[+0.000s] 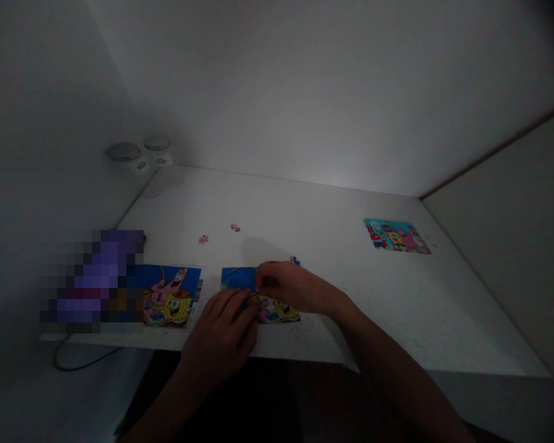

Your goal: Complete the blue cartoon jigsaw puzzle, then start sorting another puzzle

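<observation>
A partly assembled jigsaw puzzle with a yellow cartoon figure on blue lies near the table's front edge. Across its left part rests my left hand, its fingers laid over the pieces and holding nothing that shows. My right hand is curled above the puzzle's upper middle, fingertips pinched together; whatever they hold is hidden. Just behind the right hand lies a blue and pink puzzle piece. Two pinkish pieces, one to the left and another farther back, lie loose. A picture sheet shows matching figures on the left.
A blurred purple object covers the sheet's left side. Two clear lidded jars stand in the back left corner. Another colourful cartoon picture lies at the right. Walls bound the white table; a cable hangs at front left.
</observation>
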`<state>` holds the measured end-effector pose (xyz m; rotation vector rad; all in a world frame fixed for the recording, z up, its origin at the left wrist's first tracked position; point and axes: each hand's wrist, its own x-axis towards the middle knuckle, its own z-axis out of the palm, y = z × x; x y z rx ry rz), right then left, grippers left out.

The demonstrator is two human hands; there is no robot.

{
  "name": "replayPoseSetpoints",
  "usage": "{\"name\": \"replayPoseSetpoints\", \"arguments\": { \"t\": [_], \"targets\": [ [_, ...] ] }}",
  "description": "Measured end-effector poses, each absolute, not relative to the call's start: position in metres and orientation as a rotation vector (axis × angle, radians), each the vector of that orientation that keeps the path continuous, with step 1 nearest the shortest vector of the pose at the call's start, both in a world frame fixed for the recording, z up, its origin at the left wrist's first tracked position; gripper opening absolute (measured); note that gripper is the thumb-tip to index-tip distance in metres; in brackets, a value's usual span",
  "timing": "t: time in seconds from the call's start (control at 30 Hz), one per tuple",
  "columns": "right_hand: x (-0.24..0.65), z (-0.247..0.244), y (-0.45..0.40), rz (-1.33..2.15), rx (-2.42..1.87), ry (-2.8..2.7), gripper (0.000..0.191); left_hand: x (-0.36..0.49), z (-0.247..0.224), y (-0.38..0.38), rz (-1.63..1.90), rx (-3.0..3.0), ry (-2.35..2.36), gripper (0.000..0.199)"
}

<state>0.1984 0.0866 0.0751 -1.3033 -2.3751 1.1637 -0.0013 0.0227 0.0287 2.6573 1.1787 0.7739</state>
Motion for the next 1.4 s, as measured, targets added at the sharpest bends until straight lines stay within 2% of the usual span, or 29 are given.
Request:
{"name": "replayPoseSetpoints", "arguments": {
  "t": [0.23, 0.4, 0.53, 1.2, 1.4],
  "targets": [
    [0.201, 0.068, 0.089, 1.122, -1.200, -2.430, 0.009, -0.002, 0.028, 0.021, 0.771, 2.648, 1.176, 0.024],
    [0.215, 0.076, 0.092, 1.381, -1.146, -2.289, 0.008, -0.002, 0.031, 0.021, 0.744, 2.637, 1.178, 0.026],
    [0.220, 0.080, 0.091, 1.496, -1.083, -2.403, 0.009, -0.003, 0.033, 0.021, 0.714, 2.637, 1.176, 0.027],
    [0.207, 0.077, 0.085, 1.219, -1.095, -2.599, 0.013, -0.002, 0.028, 0.023, 0.727, 2.659, 1.201, 0.024],
    [0.214, 0.075, 0.090, 1.246, -1.207, -2.549, 0.004, -0.002, 0.029, 0.022, 0.699, 2.648, 1.210, 0.025]
  ]
}}
